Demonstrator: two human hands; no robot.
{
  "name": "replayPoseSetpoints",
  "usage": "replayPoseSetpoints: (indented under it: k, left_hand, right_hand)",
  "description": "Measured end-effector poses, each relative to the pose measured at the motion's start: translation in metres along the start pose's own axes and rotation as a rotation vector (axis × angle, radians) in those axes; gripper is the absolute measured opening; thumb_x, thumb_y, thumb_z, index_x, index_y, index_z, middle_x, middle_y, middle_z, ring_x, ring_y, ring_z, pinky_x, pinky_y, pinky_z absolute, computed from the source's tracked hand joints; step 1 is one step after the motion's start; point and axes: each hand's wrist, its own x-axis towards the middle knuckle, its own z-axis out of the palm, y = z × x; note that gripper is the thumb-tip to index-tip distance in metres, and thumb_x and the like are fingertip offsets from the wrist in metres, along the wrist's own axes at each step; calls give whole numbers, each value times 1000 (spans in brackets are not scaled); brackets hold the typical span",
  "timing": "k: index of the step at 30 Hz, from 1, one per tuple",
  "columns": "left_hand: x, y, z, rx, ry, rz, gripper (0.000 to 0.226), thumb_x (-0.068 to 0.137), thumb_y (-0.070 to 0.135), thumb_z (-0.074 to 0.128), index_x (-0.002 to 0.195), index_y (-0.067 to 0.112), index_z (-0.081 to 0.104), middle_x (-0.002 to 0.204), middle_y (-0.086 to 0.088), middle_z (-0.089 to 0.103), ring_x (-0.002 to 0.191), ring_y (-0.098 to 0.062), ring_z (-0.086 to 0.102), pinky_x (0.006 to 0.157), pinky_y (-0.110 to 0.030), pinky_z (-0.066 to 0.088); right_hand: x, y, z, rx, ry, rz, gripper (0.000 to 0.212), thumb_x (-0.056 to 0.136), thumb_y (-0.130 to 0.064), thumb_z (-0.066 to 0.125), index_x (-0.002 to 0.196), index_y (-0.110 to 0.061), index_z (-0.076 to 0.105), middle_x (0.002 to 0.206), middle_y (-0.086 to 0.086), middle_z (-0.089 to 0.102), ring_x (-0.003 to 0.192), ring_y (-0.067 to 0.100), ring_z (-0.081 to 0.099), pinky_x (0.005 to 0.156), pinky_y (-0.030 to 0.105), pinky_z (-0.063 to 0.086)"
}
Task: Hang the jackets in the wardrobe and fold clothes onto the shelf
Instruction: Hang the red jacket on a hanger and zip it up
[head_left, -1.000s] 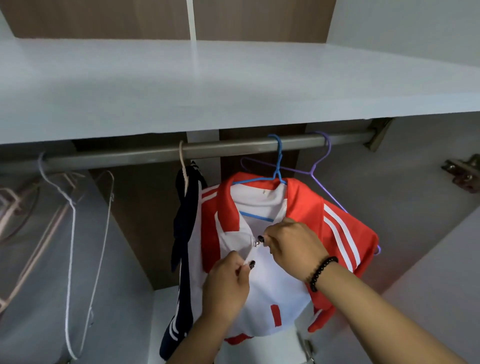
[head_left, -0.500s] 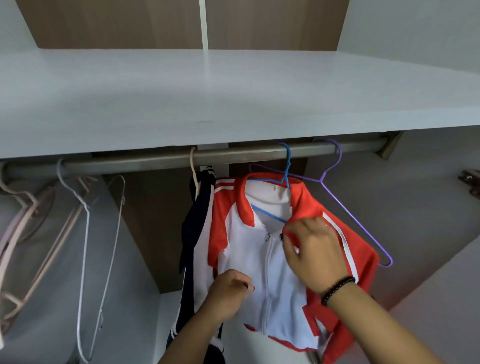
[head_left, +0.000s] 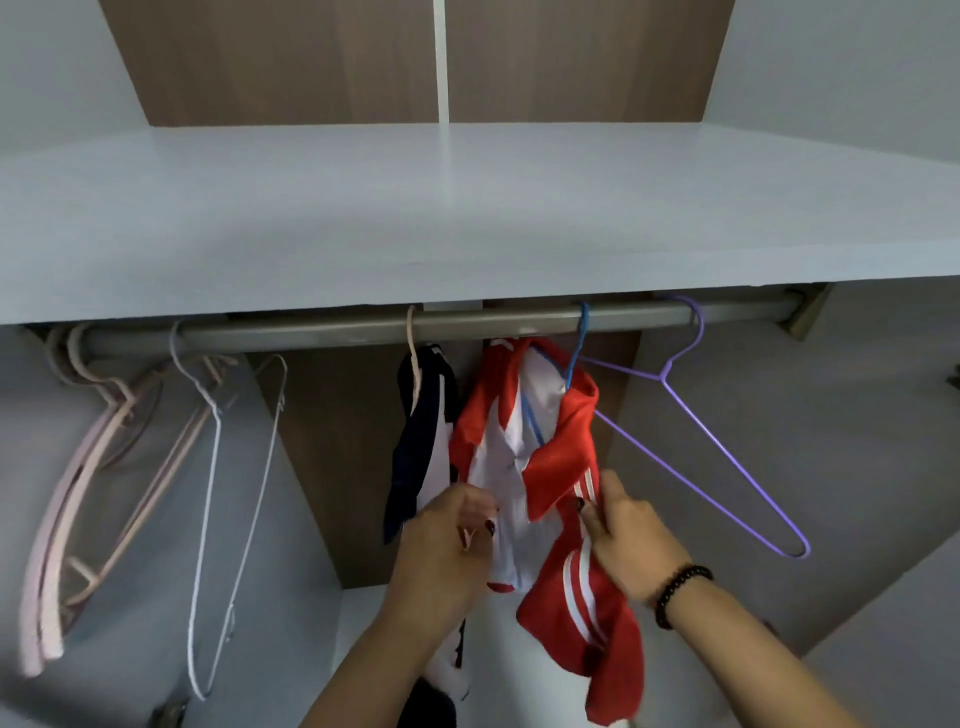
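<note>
A red and white jacket (head_left: 558, 447) hangs on a blue hanger (head_left: 577, 353) from the grey rail (head_left: 332, 328), turned nearly edge-on. My right hand (head_left: 631, 530) holds its striped red sleeve with fingers curled on the cloth. My left hand (head_left: 447, 540) sits at the jacket's white front, fingers curled against the fabric. A navy and white jacket (head_left: 421, 447) hangs just left on a pale hanger, touching the red one.
An empty purple hanger (head_left: 727, 457) hangs right of the jackets. White wire hangers (head_left: 213, 467) and several pink hangers (head_left: 78, 493) hang at the rail's left end. A wide grey shelf (head_left: 467, 218) runs above the rail. Wardrobe walls close in on both sides.
The red jacket has swung from facing me to nearly edge-on and moved left toward the navy one. My right hand dropped from the collar to the sleeve. My view has tilted upward.
</note>
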Motion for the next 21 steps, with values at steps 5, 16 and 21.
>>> replayPoseSetpoints:
  k: [5, 16, 21]
  left_hand:
    - [-4, 10, -19, 160, 375, 156, 39, 81, -1, 68, 113, 21, 63, 126, 3, 52, 116, -1, 45, 100, -13, 37]
    - [-45, -5, -11, 12, 137, -259, 56, 93, 4, 55, 145, 15, 38, 129, -1, 59, 111, -10, 58, 99, -24, 48]
    - [-72, 4, -5, 48, 185, -212, 37, 92, 0, 57, 128, 11, 58, 87, 22, 56, 75, 11, 53, 63, 3, 40]
  right_hand:
    - [-6, -17, 12, 226, 56, -53, 4, 95, -8, 41, 96, -5, 43, 83, 21, 65, 76, 39, 62, 67, 45, 50]
    - [-24, -57, 22, 346, 33, -179, 7, 95, -8, 42, 95, -7, 48, 65, 3, 52, 50, 10, 44, 44, 17, 32]
    - [-45, -42, 21, 126, -7, -226, 22, 99, -16, 36, 117, -7, 46, 64, -6, 48, 51, 6, 43, 47, 18, 35]
